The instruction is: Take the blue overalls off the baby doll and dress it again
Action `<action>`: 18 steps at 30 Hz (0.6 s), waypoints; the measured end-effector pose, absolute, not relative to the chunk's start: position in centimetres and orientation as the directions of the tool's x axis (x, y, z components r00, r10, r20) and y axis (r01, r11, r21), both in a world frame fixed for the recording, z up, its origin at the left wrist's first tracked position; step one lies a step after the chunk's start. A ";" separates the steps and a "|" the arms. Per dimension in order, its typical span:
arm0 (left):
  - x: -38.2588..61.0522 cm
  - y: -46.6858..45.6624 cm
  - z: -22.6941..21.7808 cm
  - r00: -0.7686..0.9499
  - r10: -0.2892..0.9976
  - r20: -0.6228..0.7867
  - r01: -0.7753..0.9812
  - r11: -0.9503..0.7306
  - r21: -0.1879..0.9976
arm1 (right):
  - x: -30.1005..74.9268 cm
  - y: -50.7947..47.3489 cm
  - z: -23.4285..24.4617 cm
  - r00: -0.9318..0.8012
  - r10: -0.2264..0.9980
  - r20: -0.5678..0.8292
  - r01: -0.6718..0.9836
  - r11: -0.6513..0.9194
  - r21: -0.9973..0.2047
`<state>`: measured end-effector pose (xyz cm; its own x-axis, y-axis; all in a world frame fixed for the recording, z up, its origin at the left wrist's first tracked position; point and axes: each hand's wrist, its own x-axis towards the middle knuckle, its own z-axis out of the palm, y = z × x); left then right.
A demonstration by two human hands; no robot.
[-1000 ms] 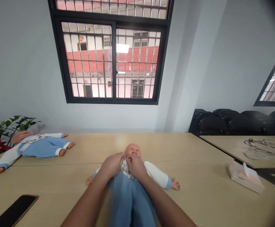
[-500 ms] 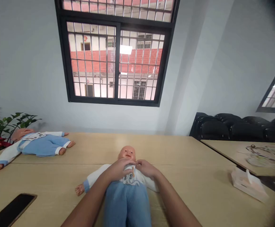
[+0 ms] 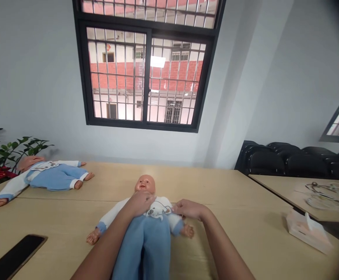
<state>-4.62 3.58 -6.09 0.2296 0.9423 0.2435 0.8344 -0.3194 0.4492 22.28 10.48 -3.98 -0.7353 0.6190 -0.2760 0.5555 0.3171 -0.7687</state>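
A baby doll lies on its back in front of me, wearing a white top with an animal print and blue trousers. My left hand is closed at the doll's upper chest, just below the chin, with its fingers bent on the top's collar. At the other shoulder, my right hand pinches the white sleeve near the upper arm. The doll's head is tilted a little to the left. Both of its small hands lie out to the sides on the table.
A second doll in like clothes lies at the far left of the table, beside a potted plant. A phone is at near left, a tissue box at right. Tubing lies on another table; black chairs stand behind.
The doll's head and trunk have shifted left and turned. My right hand has moved from the collar out to the sleeve, and the doll's hand on that side now shows.
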 end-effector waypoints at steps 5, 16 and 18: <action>-6.6 4.1 -6.4 0.134 0.965 0.226 0.876 -0.222 0.428 | 21.7 8.4 -1.5 -0.753 0.611 -0.243 0.589 0.462 -0.663; -6.6 4.0 -6.2 -0.046 0.984 0.171 0.920 -0.025 0.391 | 21.5 4.9 2.6 -0.777 0.555 -0.296 0.596 0.499 -0.629; -6.5 4.0 -6.1 -0.106 0.981 0.161 0.921 0.036 0.388 | 21.4 4.3 2.8 -0.761 0.561 -0.327 0.617 0.468 -0.633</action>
<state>-6.45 4.01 -6.07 -0.1057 0.9813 0.1611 0.9211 0.0356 0.3876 21.41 4.30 2.78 -0.7606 0.5607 -0.3272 0.6171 0.4679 -0.6327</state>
